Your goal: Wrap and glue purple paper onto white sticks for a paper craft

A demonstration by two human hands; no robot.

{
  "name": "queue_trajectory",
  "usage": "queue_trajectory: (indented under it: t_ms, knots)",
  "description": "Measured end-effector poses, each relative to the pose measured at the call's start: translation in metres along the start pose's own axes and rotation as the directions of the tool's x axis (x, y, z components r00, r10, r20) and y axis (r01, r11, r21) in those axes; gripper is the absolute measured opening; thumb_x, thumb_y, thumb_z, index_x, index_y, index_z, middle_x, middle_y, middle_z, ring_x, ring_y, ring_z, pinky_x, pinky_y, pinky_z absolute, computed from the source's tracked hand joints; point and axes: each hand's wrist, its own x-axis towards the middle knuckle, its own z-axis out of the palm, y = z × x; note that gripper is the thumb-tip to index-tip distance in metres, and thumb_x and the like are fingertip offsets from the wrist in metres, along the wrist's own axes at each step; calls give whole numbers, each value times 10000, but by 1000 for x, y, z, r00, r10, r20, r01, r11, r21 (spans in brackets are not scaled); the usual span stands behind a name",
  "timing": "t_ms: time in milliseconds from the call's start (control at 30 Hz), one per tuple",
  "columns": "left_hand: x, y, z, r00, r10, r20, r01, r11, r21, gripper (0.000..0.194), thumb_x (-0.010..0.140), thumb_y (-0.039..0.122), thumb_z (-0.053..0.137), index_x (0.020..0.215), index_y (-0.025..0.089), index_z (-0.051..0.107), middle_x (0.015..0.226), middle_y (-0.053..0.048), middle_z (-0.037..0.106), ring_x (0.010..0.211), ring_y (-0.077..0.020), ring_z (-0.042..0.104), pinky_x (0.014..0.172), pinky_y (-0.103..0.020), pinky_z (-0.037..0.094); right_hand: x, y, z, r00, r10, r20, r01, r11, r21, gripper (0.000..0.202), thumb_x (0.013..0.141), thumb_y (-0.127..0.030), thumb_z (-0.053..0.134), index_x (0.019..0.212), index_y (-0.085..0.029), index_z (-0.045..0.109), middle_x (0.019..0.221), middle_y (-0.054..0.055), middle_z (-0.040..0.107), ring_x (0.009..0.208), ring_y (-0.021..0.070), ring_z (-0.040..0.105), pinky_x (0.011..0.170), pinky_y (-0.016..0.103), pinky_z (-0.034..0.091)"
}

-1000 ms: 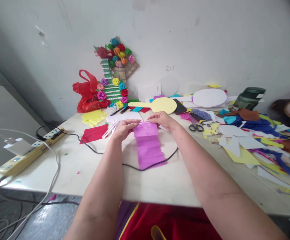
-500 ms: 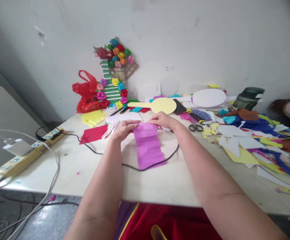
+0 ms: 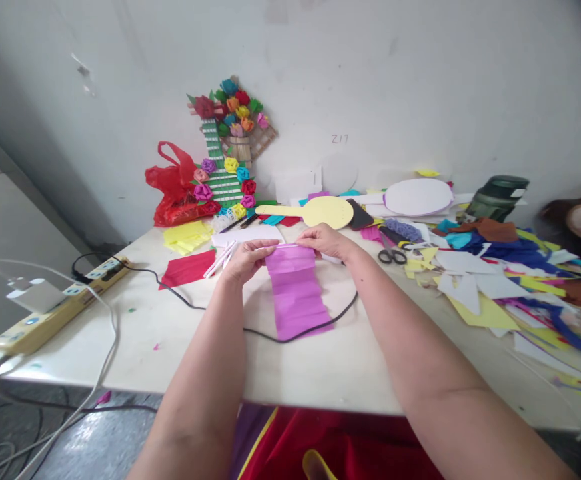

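Observation:
A strip of purple crepe paper [image 3: 297, 290] hangs down from my fingers, its lower end lying on the table beneath a black cable [image 3: 283, 340]. My left hand [image 3: 251, 260] pinches the top left corner of the paper. At the top right corner, my right hand [image 3: 327, 241] grips the same edge between thumb and fingers. That top edge looks folded or rolled into a narrow band. Left of my left hand lie several white rolled sticks [image 3: 221, 260] and a piece of red crepe paper [image 3: 187, 269].
A power strip [image 3: 55, 303] with a white charger [image 3: 35, 293] lies at the left. Scissors [image 3: 391, 256] and a heap of paper scraps [image 3: 485, 280] cover the right. Behind stand a paper-flower craft [image 3: 225, 180], a red plastic bag [image 3: 173, 183], a yellow paddle-shaped cutout [image 3: 327, 212] and a dark green bottle [image 3: 497, 198].
Almost nothing differs. The top of the purple paper and my left fingers have shifted very slightly to the left; both hands keep their grip.

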Motion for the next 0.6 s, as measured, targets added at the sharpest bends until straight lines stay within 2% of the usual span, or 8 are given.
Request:
queue_trajectory:
  t_ms: [133, 367, 600]
  knots:
    - [1, -1, -2, 1000, -1, 0, 1, 1000, -9, 329, 543, 215, 761, 854, 126, 701, 678, -42, 659, 565, -91, 552, 571, -221, 405, 0, -2, 1, 998, -24, -51, 26, 999, 34, 287, 682, -355, 609, 799, -116, 716, 579, 24, 614, 476, 103, 498, 458, 228, 389]
    - [2, -1, -2, 1000, 12, 2, -12, 999, -32, 330, 541, 207, 764, 855, 128, 703, 706, -55, 671, 583, -100, 564, 587, -228, 423, 4, 8, 3, 988, -49, -149, 83, 969, 232, 271, 613, -330, 686, 804, -142, 727, 749, 60, 691, 664, 152, 592, 591, 250, 445]
    - [0, -1, -1, 1000, 17, -3, -18, 999, -27, 322, 525, 198, 769, 836, 138, 712, 687, -49, 670, 572, -95, 554, 583, -231, 419, 3, 11, 4, 988, 9, -157, 41, 947, 317, 272, 567, -308, 714, 775, -133, 723, 719, 57, 688, 650, 147, 591, 618, 264, 448]
